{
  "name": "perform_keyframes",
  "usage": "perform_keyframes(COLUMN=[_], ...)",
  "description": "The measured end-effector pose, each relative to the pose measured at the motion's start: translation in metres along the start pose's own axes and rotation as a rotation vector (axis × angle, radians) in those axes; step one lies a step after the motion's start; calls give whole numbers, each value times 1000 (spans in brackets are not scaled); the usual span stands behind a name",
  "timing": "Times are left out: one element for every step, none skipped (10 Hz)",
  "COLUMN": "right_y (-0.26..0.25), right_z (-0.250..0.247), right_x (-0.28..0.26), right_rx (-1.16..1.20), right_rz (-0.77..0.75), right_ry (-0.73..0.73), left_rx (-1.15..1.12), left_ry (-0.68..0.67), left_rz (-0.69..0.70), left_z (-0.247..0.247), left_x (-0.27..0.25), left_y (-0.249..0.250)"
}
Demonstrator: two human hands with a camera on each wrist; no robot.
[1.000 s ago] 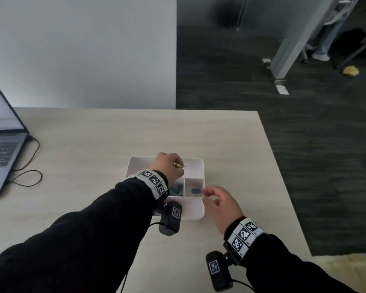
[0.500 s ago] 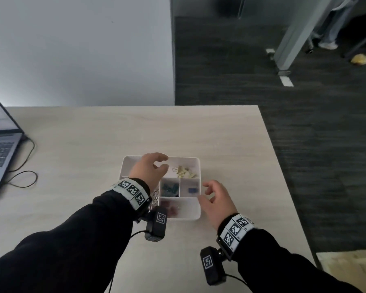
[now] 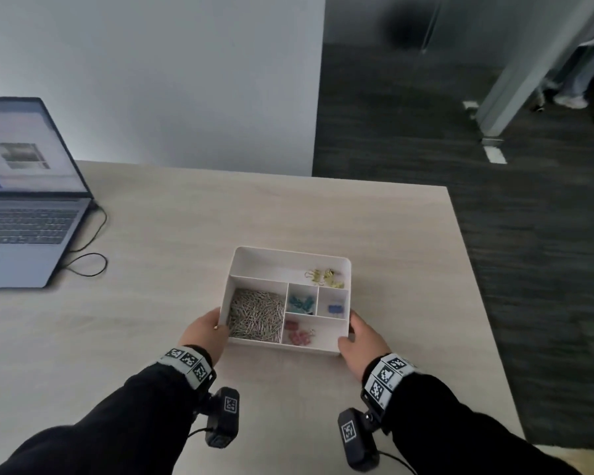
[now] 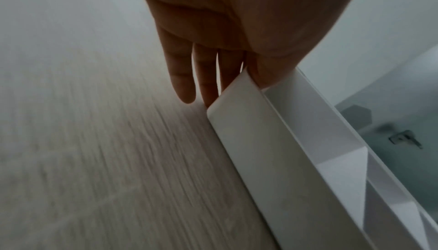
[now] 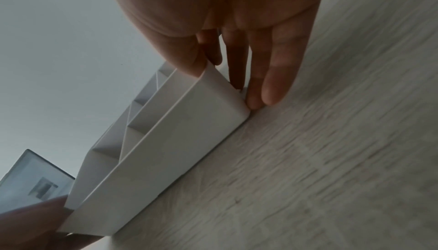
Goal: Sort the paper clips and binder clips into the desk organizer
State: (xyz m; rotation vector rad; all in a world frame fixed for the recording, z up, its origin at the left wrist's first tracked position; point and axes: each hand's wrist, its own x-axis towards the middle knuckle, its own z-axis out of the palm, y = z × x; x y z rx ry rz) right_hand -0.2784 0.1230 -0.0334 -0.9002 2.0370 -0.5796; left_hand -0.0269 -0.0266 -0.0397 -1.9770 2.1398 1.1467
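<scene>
Both hands have dropped from above the tray to its near corners, the left hand (image 3: 204,332) and right hand (image 3: 362,341) gripping the organizer (image 3: 290,257) on the table (image 3: 172,214), clips sorted inside, so sliding it aside looks next.

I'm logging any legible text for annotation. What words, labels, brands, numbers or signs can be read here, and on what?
None can be read.
Laptop screen: content too blurred to read.
Laptop keyboard: key legends too small.
Left wristband and right wristband: black-and-white square marker patterns only, no letters.
Desk organizer: no label visible.
</scene>
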Motion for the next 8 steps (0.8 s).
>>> perform_keyframes(right_y=[5, 11, 15, 18, 20, 16, 3, -15], right_z=[0, 2, 3, 2, 2, 0, -7, -13], right_x=[-8, -24, -38, -48, -57, -67, -73, -81], right_rx=[-41, -50, -62, -103, -163, -165, -114, -71], right_rz=[16, 19, 43, 89, 102, 106, 116, 96], right_ry=[-2, -25, -33, -34, -35, 4, 88, 230], left_rx=[11, 20, 43, 66, 78, 29, -10, -78], left_ry=[-18, -48, -78, -126, -168, -210, -203, -141], left_rz=[-9, -9, -15, -13, 11, 47, 95, 147], left_z=[4, 7, 11, 12, 14, 7, -10, -35], left_x=[-9, -25, -37, -47, -54, -58, -55, -54], left_y=[-1, -5, -11, -15, -21, -28, -31, -34])
